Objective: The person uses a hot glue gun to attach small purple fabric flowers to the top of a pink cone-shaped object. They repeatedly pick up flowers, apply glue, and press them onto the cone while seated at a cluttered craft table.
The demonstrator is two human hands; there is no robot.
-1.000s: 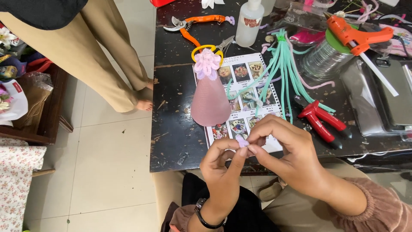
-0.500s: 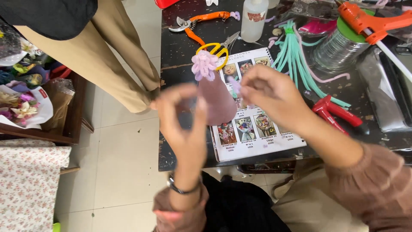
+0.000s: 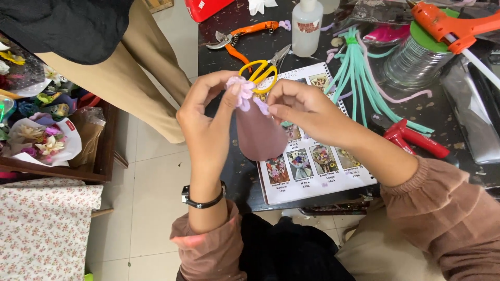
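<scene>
Raised above the dark bench (image 3: 229, 47): left hand (image 3: 208, 117) and right hand (image 3: 304, 106), wrists bent inward, each with a fingertip grip pinching the lilac fuzzy flower (image 3: 244, 92) atop the mauve cone (image 3: 259, 134).

We see the scene evenly and brightly lit from above, with only soft shadows. A bright sheen lies on the silver foil (image 3: 471, 125) at right and on the wire spool (image 3: 414, 62). Focus is sharp throughout; straight edges bend slightly toward the corners.
</scene>
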